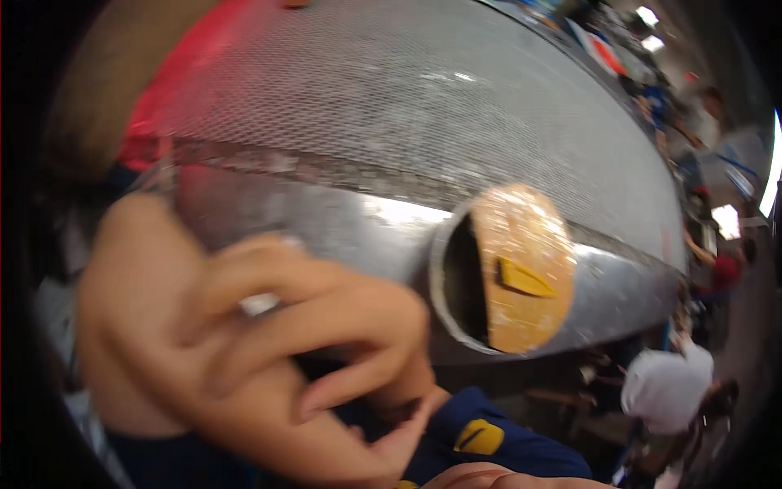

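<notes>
My right hand (pixel 350 318) is over my left forearm (pixel 244 416), its bent fingers apart and blurred by motion. A small white spot shows between its fingers; I cannot make out what it is. My left arm bends across at the lower left, and part of my left hand (pixel 403 440) shows at the lower edge, its fingers mostly hidden. Just beyond my right hand, at the edge of a grey metal worktop (pixel 391 98), is a round roll (pixel 529 228) with a dark hollow and a shiny tan surface. A yellow pointed piece (pixel 521 279) lies against that surface.
Red material (pixel 175 90) borders the textured worktop at the far left, beside a blurred brown shape (pixel 106 90). Several people are off to the right, including a person in a white shirt (pixel 668 387). A navy garment with a yellow patch (pixel 481 438) is close below.
</notes>
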Demonstrator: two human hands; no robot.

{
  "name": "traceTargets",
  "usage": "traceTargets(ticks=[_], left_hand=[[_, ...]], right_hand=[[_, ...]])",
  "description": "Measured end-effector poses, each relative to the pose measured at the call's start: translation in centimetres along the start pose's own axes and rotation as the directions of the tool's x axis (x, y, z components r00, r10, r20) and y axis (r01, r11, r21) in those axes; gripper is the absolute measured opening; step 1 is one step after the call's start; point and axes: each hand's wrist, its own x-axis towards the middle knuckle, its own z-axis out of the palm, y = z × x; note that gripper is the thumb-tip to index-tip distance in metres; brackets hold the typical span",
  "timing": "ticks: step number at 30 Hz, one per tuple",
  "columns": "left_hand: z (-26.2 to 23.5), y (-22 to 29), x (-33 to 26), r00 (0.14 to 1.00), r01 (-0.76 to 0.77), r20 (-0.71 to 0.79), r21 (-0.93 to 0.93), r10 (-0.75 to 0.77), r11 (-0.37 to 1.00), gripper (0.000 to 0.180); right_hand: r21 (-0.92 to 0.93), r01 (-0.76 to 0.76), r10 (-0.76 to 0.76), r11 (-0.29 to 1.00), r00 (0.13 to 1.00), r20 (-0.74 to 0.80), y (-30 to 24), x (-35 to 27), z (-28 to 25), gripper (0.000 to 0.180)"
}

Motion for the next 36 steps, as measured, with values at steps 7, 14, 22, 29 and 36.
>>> traceTargets(ticks=[7,14,22,29,36], left_hand=[[0.9,-1.2,-2.0,0.808,0.208,0.474,0.328,-0.351,0.922,0.031],[2.7,-3.1,-2.8,0.729,0.249,0.529,0.385,-0.434,0.888,0.029],[3.7,-4.7,-2.3,0.671,0.246,0.592,0.39,-0.446,0.888,0.026],[5.5,-7.1,-1.3,0.633,0.332,0.577,0.401,-0.517,0.854,0.023],[5.9,-7.9,-1.0,0.604,0.364,0.545,0.46,-0.582,0.81,0.021]], right_hand=[[0.101,-0.016,0.022,0.995,0.998,-0.051,-2.1,3.0,-0.9,0.023],[-0.186,-0.087,0.05,0.979,0.979,-0.198,-1.5,2.8,-1.1,0.028],[-0.248,-0.042,-0.048,0.968,0.936,-0.349,-2.4,4.0,-0.1,0.029],[0.128,-0.005,-0.008,0.992,0.995,0.095,-4.1,2.1,-1.4,0.019],[-0.362,-0.38,0.037,0.851,0.731,-0.681,-4.0,4.1,2.0,0.035]])
